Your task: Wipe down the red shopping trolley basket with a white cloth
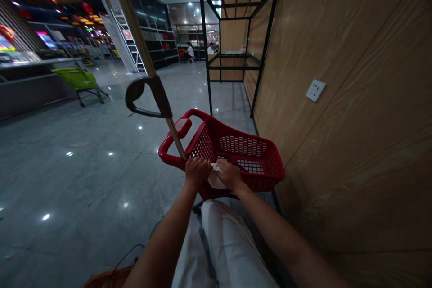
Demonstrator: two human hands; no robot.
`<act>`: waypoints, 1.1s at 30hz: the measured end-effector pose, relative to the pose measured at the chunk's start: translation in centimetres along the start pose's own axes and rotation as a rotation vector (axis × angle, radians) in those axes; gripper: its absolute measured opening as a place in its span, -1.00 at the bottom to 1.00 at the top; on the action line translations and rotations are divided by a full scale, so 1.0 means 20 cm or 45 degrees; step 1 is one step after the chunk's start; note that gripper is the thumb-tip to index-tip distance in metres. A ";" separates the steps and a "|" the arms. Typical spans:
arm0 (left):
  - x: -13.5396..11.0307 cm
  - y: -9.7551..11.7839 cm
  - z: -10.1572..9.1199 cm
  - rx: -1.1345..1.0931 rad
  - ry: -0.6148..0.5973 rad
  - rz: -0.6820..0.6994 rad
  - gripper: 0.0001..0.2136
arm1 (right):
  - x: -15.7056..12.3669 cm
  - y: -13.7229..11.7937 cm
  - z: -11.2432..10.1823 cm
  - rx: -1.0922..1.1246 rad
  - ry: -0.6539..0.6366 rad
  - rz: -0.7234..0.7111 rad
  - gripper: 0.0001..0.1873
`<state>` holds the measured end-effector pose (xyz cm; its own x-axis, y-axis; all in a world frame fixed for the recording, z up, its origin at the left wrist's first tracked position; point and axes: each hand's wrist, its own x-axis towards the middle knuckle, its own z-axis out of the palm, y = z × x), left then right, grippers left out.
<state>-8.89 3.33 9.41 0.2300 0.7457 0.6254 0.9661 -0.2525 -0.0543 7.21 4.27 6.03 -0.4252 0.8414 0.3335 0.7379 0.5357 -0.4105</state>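
The left hand (196, 172) and right hand (230, 175) reach forward on outstretched arms and sit close together, closed over a crumpled white wipe (216, 179) at the near rim of a red plastic shopping basket (202, 145). A long tan pole (137, 31) with a black plastic grip (148, 96) rises from the basket. The basket stands beside a wood-grain wall (337, 76) carrying a white socket (315, 90), above a polished grey tile floor (74, 180). Beyond stands an empty-looking black metal shelf frame (204, 36), and a lime-green shopping cart (78, 78) waits far left.
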 end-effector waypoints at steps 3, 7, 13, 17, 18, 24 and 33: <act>0.00 -0.02 0.01 0.018 0.011 0.009 -0.69 | -0.19 0.23 -0.08 -0.107 0.021 0.121 -0.75; 0.00 -0.02 0.04 0.024 0.052 0.018 -0.69 | -0.40 0.46 -0.19 -0.311 0.070 0.307 -0.79; -0.01 0.01 0.05 0.023 0.086 -0.010 -0.68 | -0.29 0.28 -0.14 -0.248 -0.013 0.296 -0.74; 0.00 0.02 0.02 -0.020 0.064 -0.028 -0.69 | -0.03 -0.04 -0.02 -0.139 -0.005 0.121 -0.70; 0.00 0.02 0.01 -0.031 0.054 -0.030 -0.69 | 0.01 -0.09 0.00 -0.128 0.019 0.115 -0.72; 0.00 0.03 -0.03 0.013 0.022 -0.002 -0.72 | -0.08 0.02 -0.01 -0.039 0.056 0.025 -0.74; 0.00 0.07 0.02 -0.024 0.115 0.006 -0.71 | -0.46 0.45 -0.22 -0.319 0.116 0.382 -0.79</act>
<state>-7.47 3.12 8.99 0.2219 0.6863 0.6926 0.9626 -0.2676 -0.0432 20.09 1.09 2.90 -0.1318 0.9420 0.3087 0.9321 0.2238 -0.2848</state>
